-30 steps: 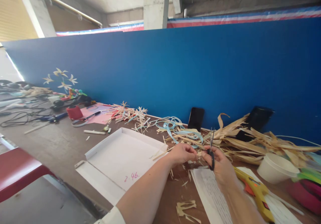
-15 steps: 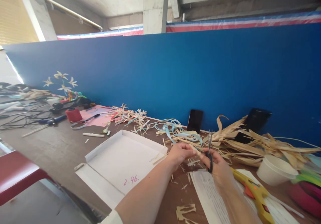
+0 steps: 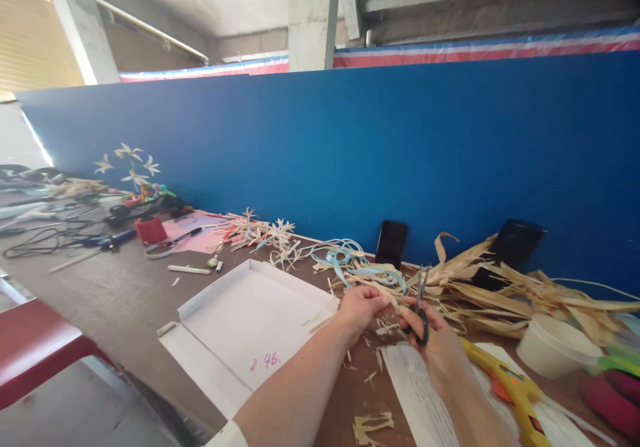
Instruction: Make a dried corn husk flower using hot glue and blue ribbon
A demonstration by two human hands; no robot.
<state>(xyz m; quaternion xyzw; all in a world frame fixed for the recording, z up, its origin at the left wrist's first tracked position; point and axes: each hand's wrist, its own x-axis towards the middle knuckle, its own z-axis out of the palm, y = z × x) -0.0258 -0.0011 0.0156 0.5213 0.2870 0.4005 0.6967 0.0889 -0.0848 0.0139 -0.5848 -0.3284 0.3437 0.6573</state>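
My left hand [image 3: 361, 308], at the right edge of the white box, is closed in a pinch on a pale strip of dried husk [image 3: 392, 295]. Close beside it, my right hand [image 3: 437, 333] has black-handled scissors [image 3: 423, 323] hooked in its fingers, their blades pointing up and away from the strip. The right thumb and fingertip meet the strip's near end as well. Just beyond both hands lie light blue ribbon [image 3: 383, 273] and a pile of dry husks [image 3: 475, 300]. Small husk scraps [image 3: 373, 427] are scattered below.
An open white box [image 3: 250, 320] marked 2.46 lies left. Printed paper [image 3: 417, 393], a yellow glue gun [image 3: 517, 383] and a white tub [image 3: 557, 348] are to the right. A phone [image 3: 391, 241] leans against the blue partition [image 3: 320, 147]. Husk flowers [image 3: 267, 230] rest behind the box.
The view has shifted slightly, so everything sits a little further right. The scissor blades look slightly further apart. Both hands keep nearly the same place at the strip.
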